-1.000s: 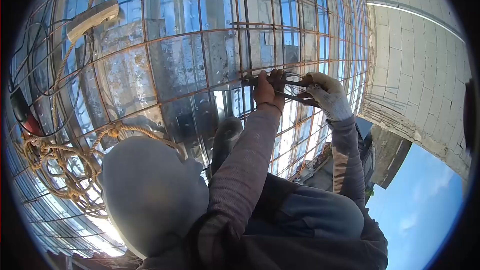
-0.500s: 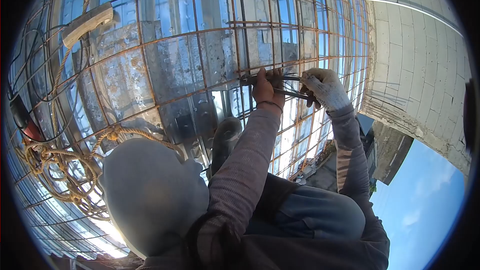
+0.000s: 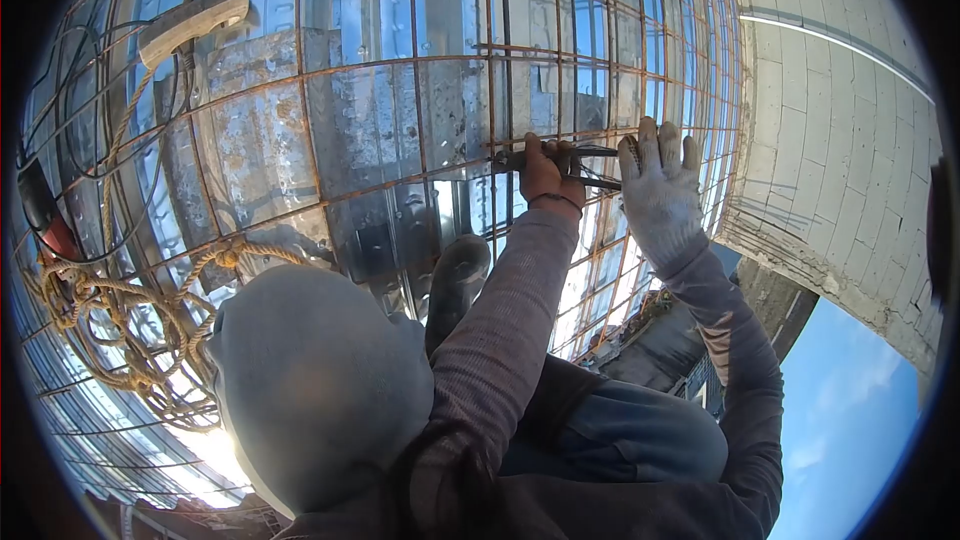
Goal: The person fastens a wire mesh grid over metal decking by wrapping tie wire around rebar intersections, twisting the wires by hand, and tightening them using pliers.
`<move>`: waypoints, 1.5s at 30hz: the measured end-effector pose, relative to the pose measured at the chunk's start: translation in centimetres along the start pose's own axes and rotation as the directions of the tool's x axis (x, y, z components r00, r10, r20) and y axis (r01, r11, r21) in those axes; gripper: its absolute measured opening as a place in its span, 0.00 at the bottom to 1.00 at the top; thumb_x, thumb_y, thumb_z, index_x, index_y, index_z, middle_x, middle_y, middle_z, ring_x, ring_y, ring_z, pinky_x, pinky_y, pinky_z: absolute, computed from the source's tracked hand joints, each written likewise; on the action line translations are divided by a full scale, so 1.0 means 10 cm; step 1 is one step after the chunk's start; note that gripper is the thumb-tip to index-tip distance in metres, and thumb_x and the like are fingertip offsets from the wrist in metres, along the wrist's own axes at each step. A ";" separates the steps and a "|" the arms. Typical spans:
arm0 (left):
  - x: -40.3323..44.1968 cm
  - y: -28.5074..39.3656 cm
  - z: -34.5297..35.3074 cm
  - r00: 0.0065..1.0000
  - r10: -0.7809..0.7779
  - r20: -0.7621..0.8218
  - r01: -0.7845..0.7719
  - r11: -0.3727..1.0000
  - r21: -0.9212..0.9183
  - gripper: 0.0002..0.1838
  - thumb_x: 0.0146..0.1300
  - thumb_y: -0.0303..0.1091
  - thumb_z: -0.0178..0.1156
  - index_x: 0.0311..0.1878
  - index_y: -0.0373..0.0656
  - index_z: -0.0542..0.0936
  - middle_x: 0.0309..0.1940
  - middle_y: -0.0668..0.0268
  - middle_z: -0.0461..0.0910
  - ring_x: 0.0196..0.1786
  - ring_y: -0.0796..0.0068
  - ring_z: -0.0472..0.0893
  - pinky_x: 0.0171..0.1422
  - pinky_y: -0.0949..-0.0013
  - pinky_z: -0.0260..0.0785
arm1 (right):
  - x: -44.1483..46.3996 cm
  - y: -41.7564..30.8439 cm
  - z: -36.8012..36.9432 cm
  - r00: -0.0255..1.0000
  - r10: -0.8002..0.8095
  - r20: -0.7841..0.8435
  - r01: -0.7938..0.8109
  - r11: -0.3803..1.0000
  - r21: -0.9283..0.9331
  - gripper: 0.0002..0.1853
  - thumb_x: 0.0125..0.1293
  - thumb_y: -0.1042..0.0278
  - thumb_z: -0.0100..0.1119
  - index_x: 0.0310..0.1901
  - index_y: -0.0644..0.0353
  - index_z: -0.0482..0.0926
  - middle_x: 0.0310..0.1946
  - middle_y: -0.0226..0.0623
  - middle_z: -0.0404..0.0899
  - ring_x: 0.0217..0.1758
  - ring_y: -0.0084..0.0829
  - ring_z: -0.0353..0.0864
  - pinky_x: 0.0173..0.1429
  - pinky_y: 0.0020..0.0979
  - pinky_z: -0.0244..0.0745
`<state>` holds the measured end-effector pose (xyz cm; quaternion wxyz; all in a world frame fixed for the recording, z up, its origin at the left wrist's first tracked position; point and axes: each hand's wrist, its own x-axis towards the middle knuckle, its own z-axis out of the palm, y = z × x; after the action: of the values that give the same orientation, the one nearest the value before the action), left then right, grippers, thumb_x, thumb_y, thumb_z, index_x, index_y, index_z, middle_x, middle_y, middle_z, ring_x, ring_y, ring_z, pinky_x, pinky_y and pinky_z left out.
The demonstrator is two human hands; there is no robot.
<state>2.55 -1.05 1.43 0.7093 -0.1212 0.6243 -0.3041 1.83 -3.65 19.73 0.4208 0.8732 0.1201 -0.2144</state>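
My bare left hand (image 3: 548,176), with a cord round its wrist, is closed around dark pincers (image 3: 511,161). Their two handles stick out to the right of the fist, a little apart. The jaws lie at the rusty rebar mesh (image 3: 455,171), and whether they grip a wire or bar I cannot make out. Close to the handle ends, my right hand (image 3: 662,195) in a whitish knit glove is raised with its fingers spread. It holds nothing that I can see.
Corrugated metal decking (image 3: 370,140) lies beneath the mesh. At left are a tangled rope (image 3: 140,340), a wooden piece (image 3: 195,25), and a black-and-red tool (image 3: 48,215) with cables. A block wall (image 3: 830,140) stands at right, above open sky. A dark boot (image 3: 458,280) rests on the decking.
My gloved right hand has come off the pincers' handle area, moved right and opened its fingers. My left hand keeps its grip on the pincers. The view has shifted slightly.
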 end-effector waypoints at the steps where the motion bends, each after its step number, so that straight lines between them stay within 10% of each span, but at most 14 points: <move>1: 0.02 0.00 -0.02 1.000 -0.007 0.017 0.007 1.000 -0.018 0.14 0.74 0.47 0.63 0.35 0.53 0.74 0.25 0.76 0.77 0.30 0.74 0.81 0.42 0.68 0.77 | 0.02 -0.07 0.12 0.989 -0.028 -0.147 0.026 1.000 -0.014 0.23 0.63 0.66 0.60 0.60 0.63 0.76 0.61 0.53 0.72 0.69 0.51 0.70 0.61 0.49 0.77; 4: 0.06 -0.01 -0.05 1.000 -0.007 0.013 0.007 1.000 0.002 0.14 0.75 0.47 0.61 0.37 0.50 0.76 0.26 0.75 0.78 0.31 0.73 0.81 0.44 0.64 0.78 | 0.17 -0.03 0.19 0.997 -0.072 0.026 0.069 0.994 0.087 0.23 0.64 0.64 0.60 0.59 0.65 0.76 0.63 0.52 0.72 0.68 0.49 0.71 0.53 0.45 0.82; 10: -0.10 0.06 -0.03 1.000 0.022 0.004 -0.022 0.988 0.155 0.12 0.76 0.45 0.59 0.44 0.47 0.75 0.33 0.69 0.80 0.36 0.72 0.82 0.46 0.65 0.78 | 0.42 0.19 0.26 0.907 -0.159 0.391 -0.063 0.865 0.498 0.13 0.66 0.62 0.64 0.33 0.66 0.86 0.22 0.45 0.83 0.33 0.39 0.88 0.44 0.40 0.83; 15: 0.10 0.05 -0.07 0.970 0.122 -0.212 -0.087 0.982 0.167 0.21 0.72 0.47 0.63 0.52 0.38 0.73 0.34 0.60 0.83 0.28 0.69 0.84 0.32 0.68 0.81 | 0.53 0.27 0.28 0.476 -0.416 0.775 -0.496 0.601 0.627 0.18 0.66 0.56 0.68 0.38 0.68 0.86 0.21 0.47 0.85 0.24 0.37 0.88 0.30 0.38 0.84; 20: -0.15 0.08 0.02 0.879 0.338 -0.337 -0.111 0.832 0.543 0.18 0.69 0.42 0.63 0.47 0.34 0.78 0.31 0.55 0.83 0.25 0.69 0.83 0.25 0.69 0.78 | 0.14 0.15 0.60 0.347 -0.607 0.714 -0.850 0.118 0.513 0.14 0.71 0.64 0.64 0.39 0.71 0.83 0.22 0.48 0.84 0.16 0.37 0.83 0.16 0.31 0.76; 22: -0.12 0.16 -0.06 0.920 0.285 -0.270 -0.045 0.761 0.647 0.19 0.68 0.41 0.63 0.48 0.31 0.77 0.30 0.54 0.84 0.24 0.67 0.85 0.25 0.68 0.77 | -0.11 -0.04 0.56 0.453 -0.603 0.656 -0.891 -0.342 0.300 0.16 0.72 0.63 0.61 0.38 0.73 0.82 0.22 0.48 0.83 0.22 0.36 0.86 0.16 0.29 0.75; 28: 0.01 0.34 -0.22 0.977 0.153 -0.150 -0.017 0.755 0.656 0.15 0.72 0.34 0.56 0.48 0.26 0.76 0.32 0.51 0.86 0.24 0.62 0.86 0.28 0.62 0.79 | -0.42 -0.44 0.61 0.506 -0.741 0.441 -0.841 -0.536 0.065 0.19 0.76 0.58 0.57 0.40 0.72 0.81 0.25 0.44 0.83 0.25 0.32 0.85 0.33 0.31 0.84; 33: 0.61 0.33 -0.49 0.978 0.205 -0.037 0.024 0.065 0.998 0.09 0.73 0.32 0.54 0.47 0.37 0.80 0.37 0.59 0.85 0.36 0.67 0.85 0.39 0.62 0.79 | -0.63 -0.48 0.80 0.625 -0.494 0.605 -0.758 -0.568 0.319 0.25 0.72 0.48 0.62 0.43 0.71 0.81 0.29 0.44 0.86 0.25 0.32 0.88 0.30 0.28 0.85; 35: 0.90 0.30 -0.57 0.996 0.083 -0.015 0.041 -0.318 0.947 0.08 0.74 0.30 0.53 0.45 0.46 0.83 0.38 0.67 0.83 0.42 0.72 0.82 0.45 0.63 0.77 | -0.56 -0.36 0.76 0.762 -0.213 0.612 -0.635 -0.056 0.771 0.27 0.69 0.46 0.66 0.41 0.70 0.81 0.25 0.40 0.83 0.26 0.39 0.86 0.34 0.34 0.83; 37: 0.82 0.25 -0.60 0.998 0.070 -0.008 0.014 -0.089 0.996 0.07 0.74 0.31 0.54 0.47 0.45 0.81 0.38 0.66 0.83 0.43 0.71 0.83 0.45 0.63 0.77 | -0.48 -0.31 0.49 0.863 -0.045 0.504 -0.408 0.526 0.746 0.26 0.66 0.46 0.67 0.41 0.70 0.80 0.22 0.37 0.79 0.27 0.43 0.84 0.36 0.40 0.80; 40: 0.50 0.16 -0.54 0.997 0.067 0.037 -0.069 0.574 0.816 0.10 0.75 0.35 0.56 0.55 0.43 0.74 0.40 0.63 0.82 0.45 0.66 0.84 0.46 0.62 0.77 | -0.41 -0.43 0.54 0.989 0.148 0.013 -0.133 0.843 0.521 0.27 0.67 0.45 0.67 0.41 0.69 0.80 0.21 0.40 0.77 0.27 0.42 0.83 0.36 0.39 0.80; 42: 0.19 0.15 -0.42 0.994 0.092 0.065 -0.112 0.877 0.467 0.16 0.76 0.37 0.57 0.60 0.41 0.70 0.41 0.60 0.81 0.46 0.63 0.84 0.46 0.62 0.77 | -0.24 -0.28 0.58 0.986 0.100 0.131 -0.155 0.832 0.532 0.30 0.73 0.40 0.57 0.37 0.70 0.80 0.27 0.49 0.84 0.31 0.39 0.87 0.33 0.41 0.81; 44: -0.13 0.25 -0.40 0.997 0.062 0.054 -0.081 0.860 0.503 0.17 0.75 0.41 0.60 0.58 0.41 0.72 0.45 0.59 0.83 0.49 0.61 0.85 0.48 0.58 0.79 | -0.12 -0.08 0.64 0.490 -0.427 0.760 -0.822 0.063 0.565 0.36 0.73 0.35 0.56 0.32 0.72 0.80 0.16 0.43 0.74 0.13 0.31 0.72 0.18 0.31 0.69; 45: -0.13 0.29 -0.45 0.994 -0.027 0.107 -0.023 0.899 0.437 0.16 0.75 0.42 0.60 0.55 0.41 0.74 0.44 0.58 0.84 0.46 0.61 0.86 0.49 0.59 0.80 | -0.18 -0.07 0.70 0.371 -0.671 0.642 -0.923 -0.345 0.173 0.39 0.74 0.32 0.51 0.29 0.71 0.81 0.16 0.42 0.75 0.10 0.26 0.68 0.12 0.27 0.59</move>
<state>-1.04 2.88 0.03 0.7515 0.0240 0.4996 -0.4301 -1.93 -8.76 16.21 -0.4618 0.4807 -0.5583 -0.4939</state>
